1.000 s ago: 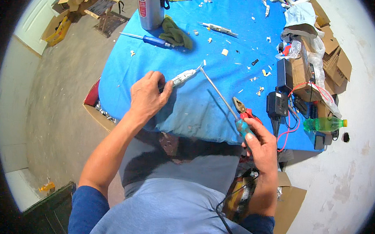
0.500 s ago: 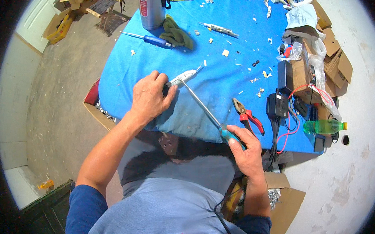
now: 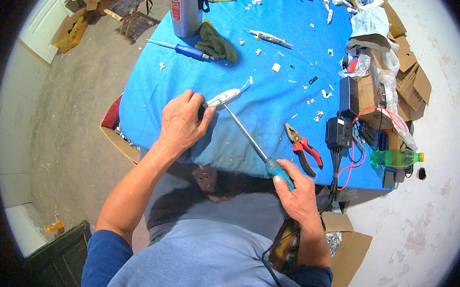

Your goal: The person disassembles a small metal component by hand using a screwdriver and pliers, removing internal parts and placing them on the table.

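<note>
Near the front edge of the blue-covered counter (image 3: 157, 100), I see the right hand (image 3: 297, 193) with its fingers wrapped around 1 teal-handled screwdriver (image 3: 273, 168). Just beyond lie pliers (image 3: 298, 142) with red handles. To their left, the left hand (image 3: 183, 123) pinches the near end of 1 slim white device (image 3: 223, 98) between thumb and fingers; the screwdriver's tip meets its side. Farther away, 1 blue screwdriver (image 3: 189, 50) lies against a green cloth (image 3: 217, 42), beside 1 metal bottle (image 3: 185, 14).

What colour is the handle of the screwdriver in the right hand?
The screwdriver handle is teal; it shows best in the head view.
</note>
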